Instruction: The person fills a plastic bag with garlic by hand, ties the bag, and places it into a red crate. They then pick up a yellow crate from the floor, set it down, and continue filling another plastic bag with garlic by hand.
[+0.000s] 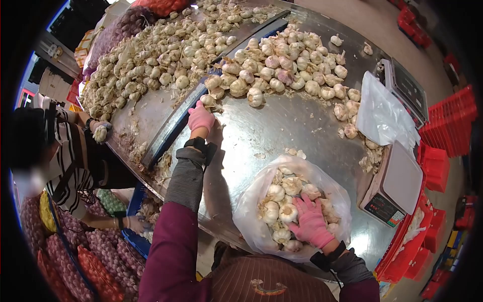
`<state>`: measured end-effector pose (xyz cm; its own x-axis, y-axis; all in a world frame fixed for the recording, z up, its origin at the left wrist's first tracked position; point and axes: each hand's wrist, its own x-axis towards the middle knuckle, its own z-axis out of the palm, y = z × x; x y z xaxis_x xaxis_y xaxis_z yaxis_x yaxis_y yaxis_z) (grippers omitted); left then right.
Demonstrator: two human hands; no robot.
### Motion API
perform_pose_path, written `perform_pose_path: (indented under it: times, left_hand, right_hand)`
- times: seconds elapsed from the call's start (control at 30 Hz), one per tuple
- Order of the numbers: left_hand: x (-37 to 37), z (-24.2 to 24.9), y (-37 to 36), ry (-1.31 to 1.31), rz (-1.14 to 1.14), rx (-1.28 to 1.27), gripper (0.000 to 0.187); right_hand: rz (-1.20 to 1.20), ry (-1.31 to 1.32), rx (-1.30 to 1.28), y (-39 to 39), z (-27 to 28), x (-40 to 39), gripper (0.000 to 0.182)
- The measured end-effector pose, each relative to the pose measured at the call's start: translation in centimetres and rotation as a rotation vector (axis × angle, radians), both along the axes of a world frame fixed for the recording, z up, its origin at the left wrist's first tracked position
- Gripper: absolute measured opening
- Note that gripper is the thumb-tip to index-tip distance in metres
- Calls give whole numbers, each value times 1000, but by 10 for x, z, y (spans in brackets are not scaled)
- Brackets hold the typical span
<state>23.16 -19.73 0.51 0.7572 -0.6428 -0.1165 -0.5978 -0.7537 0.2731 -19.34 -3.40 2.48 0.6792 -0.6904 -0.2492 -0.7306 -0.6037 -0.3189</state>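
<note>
My left hand, in a pink glove, reaches to the near left end of a garlic pile. Its fingers are curled closed against a garlic bulb; whether anything is inside them is hidden. My right hand, also pink-gloved, lies with its fingers spread over garlic bulbs in an open clear plastic bag. The bag stands at the near edge of the metal table, its rim around the bulbs.
A blue-edged divider separates a larger garlic heap. At right are a scale, another scale, a plastic sheet and red crates. A co-worker stands left, near filled net bags.
</note>
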Motion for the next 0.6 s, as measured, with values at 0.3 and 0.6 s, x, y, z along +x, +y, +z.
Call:
perform_pose_path:
  times: [0.3,0.6]
  left_hand:
    - [-62,53,98,1935,-270,-629,41]
    - [-213,151,157,1964,-467,-258,49]
  right_hand:
    - [-124,-693,160,-61,118,55,55]
    - [-126,-852,225,-41,149,32,46]
